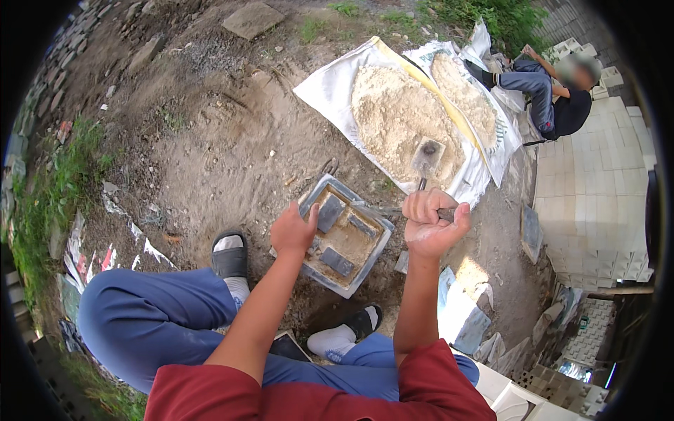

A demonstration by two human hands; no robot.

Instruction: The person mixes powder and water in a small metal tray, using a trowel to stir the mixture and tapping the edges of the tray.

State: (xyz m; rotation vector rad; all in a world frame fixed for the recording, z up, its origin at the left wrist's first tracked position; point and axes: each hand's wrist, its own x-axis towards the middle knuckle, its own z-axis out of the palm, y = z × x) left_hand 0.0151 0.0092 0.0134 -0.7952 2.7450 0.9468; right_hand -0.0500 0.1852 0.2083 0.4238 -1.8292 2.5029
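A grey metal mould, square-framed with several dark blocks inside and sandy powder in its bottom, lies tilted on the ground before me. My left hand is closed on its left rim, thumb lying along the edge. My right hand is closed round the handle of a small trowel, the thumb pointing outward. The trowel's flat blade, dusted pale, reaches over a heap of pale sandy powder on an opened white sack. Powder dusts my right wrist.
A second opened sack with powder adjoins the first. Another person sits at the far right beside stacked pale blocks. Grass and litter edge the left side. My sandalled feet flank the mould; a flat stone lies far off.
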